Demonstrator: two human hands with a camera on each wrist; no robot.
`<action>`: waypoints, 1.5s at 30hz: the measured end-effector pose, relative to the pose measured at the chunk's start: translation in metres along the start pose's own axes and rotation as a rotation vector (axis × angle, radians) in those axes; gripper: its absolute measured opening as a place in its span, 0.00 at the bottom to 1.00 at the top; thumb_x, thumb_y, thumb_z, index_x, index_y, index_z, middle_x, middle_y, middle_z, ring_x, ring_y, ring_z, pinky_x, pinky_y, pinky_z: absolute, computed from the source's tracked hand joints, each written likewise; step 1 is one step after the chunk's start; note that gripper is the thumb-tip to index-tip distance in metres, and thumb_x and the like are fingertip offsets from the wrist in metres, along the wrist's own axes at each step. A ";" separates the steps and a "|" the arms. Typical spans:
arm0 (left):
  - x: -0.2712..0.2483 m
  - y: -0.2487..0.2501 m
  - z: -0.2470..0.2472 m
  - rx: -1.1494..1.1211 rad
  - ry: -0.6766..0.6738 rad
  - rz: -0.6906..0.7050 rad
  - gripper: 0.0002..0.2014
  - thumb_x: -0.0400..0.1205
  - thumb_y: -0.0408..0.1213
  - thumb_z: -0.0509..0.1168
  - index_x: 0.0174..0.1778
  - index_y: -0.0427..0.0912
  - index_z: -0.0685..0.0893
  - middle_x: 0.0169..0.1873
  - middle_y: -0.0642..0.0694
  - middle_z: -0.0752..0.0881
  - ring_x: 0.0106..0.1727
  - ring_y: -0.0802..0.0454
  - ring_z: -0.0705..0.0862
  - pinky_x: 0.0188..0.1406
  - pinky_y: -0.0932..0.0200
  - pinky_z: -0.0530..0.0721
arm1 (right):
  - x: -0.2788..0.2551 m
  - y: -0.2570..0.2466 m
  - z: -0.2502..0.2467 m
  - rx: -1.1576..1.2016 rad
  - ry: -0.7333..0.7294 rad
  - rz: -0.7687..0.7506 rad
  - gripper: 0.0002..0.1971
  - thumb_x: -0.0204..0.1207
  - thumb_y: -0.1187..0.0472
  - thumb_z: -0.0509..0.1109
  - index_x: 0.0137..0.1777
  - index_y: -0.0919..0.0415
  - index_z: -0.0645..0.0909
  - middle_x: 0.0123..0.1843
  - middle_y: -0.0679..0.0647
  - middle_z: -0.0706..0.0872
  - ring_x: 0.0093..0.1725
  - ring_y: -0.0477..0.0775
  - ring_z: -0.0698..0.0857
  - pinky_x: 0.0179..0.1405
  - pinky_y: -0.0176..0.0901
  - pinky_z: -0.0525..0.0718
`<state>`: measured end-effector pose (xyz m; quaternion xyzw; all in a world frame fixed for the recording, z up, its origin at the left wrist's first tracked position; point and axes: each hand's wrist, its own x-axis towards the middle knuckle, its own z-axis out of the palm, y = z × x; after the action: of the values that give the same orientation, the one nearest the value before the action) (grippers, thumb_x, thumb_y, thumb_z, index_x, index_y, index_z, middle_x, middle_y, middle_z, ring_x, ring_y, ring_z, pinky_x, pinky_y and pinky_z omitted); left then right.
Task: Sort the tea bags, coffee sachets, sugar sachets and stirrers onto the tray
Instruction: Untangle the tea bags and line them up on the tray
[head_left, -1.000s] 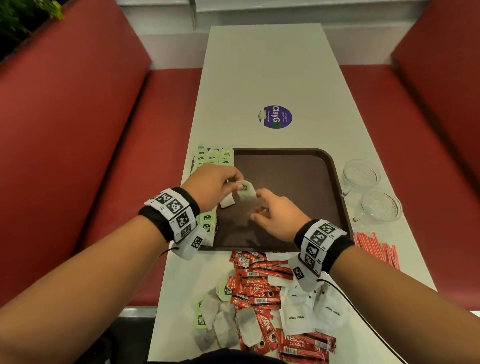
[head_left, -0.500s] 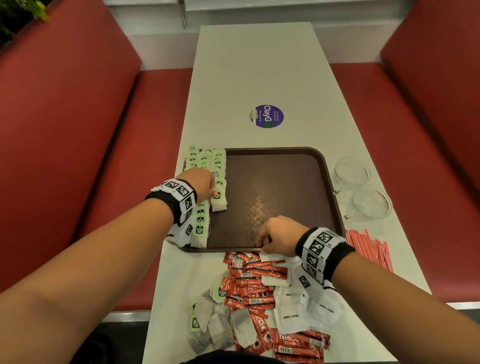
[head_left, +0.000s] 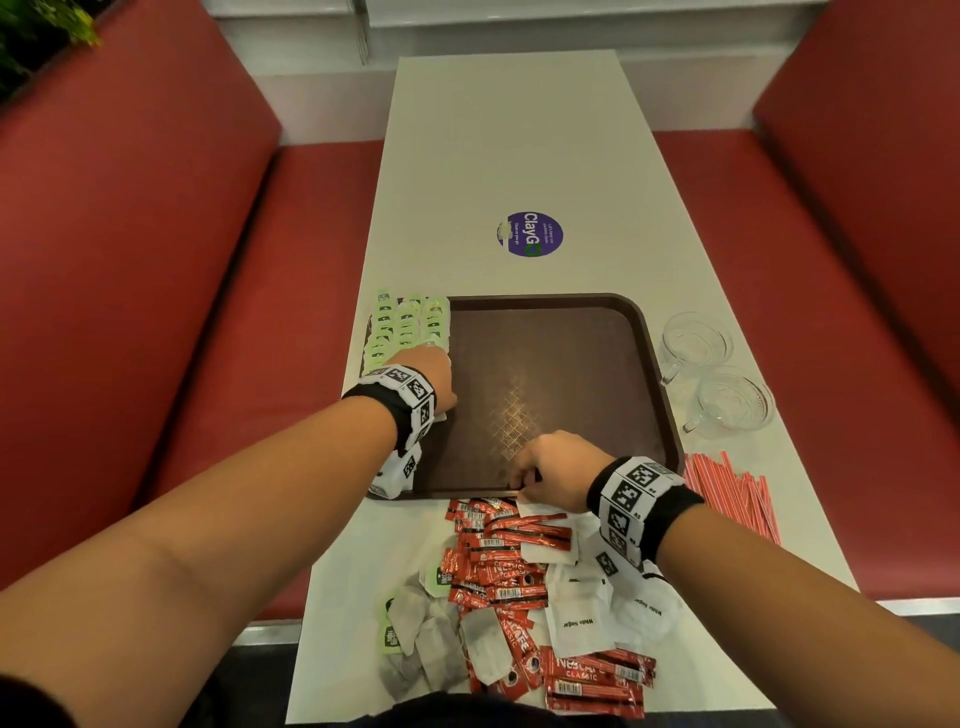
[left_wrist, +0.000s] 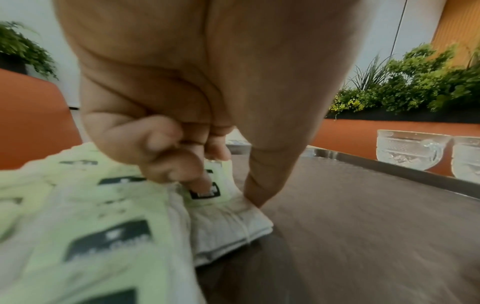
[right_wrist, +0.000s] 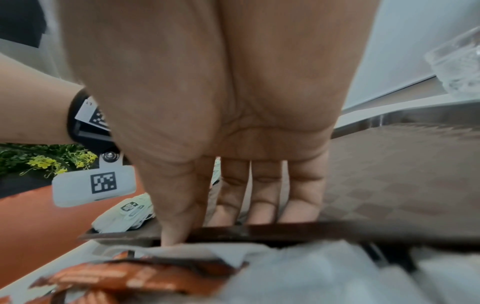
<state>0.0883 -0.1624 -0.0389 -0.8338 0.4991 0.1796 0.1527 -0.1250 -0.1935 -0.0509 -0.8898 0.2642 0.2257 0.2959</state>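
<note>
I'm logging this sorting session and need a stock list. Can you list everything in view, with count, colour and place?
tray: one, dark brown, mid-table.
tea bags on tray: many, white with pale green tags, rows along its left edge.
loose tea bags: several, on the table nearest the person.
coffee sachets: many, red, pile below the tray.
sugar sachets: several, white, right of the coffee.
stirrers: a bundle, red and white, right of the tray's near corner.
glass cups: two, clear, right of the tray.
round sticker: one, purple, beyond the tray.
table: one, white.
benches: red, both sides.
left hand: pinches a tea bag at the rows.
right hand: at the tray's near rim, thumb on the pile.
</note>
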 end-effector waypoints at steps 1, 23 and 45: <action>-0.003 -0.002 -0.001 -0.012 0.004 0.004 0.19 0.82 0.47 0.68 0.60 0.37 0.81 0.40 0.45 0.79 0.42 0.44 0.81 0.37 0.55 0.78 | 0.000 -0.001 0.000 -0.013 0.003 0.005 0.09 0.79 0.56 0.73 0.56 0.50 0.90 0.47 0.42 0.86 0.48 0.46 0.84 0.48 0.38 0.80; -0.196 -0.060 0.127 -0.168 -0.154 0.479 0.21 0.73 0.61 0.73 0.53 0.52 0.82 0.51 0.55 0.81 0.50 0.54 0.80 0.46 0.55 0.80 | 0.003 -0.098 0.066 -0.482 -0.044 -0.305 0.19 0.77 0.46 0.73 0.66 0.46 0.82 0.65 0.52 0.81 0.66 0.58 0.75 0.62 0.57 0.73; -0.185 -0.064 0.128 -0.155 -0.123 0.484 0.23 0.76 0.56 0.73 0.64 0.52 0.79 0.56 0.52 0.78 0.55 0.51 0.79 0.52 0.53 0.81 | 0.005 -0.090 0.041 -0.318 0.077 -0.337 0.14 0.86 0.54 0.64 0.63 0.56 0.88 0.59 0.55 0.82 0.60 0.59 0.81 0.58 0.52 0.80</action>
<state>0.0452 0.0665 -0.0639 -0.6867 0.6588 0.2990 0.0712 -0.0768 -0.1066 -0.0468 -0.9647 0.0841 0.1780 0.1750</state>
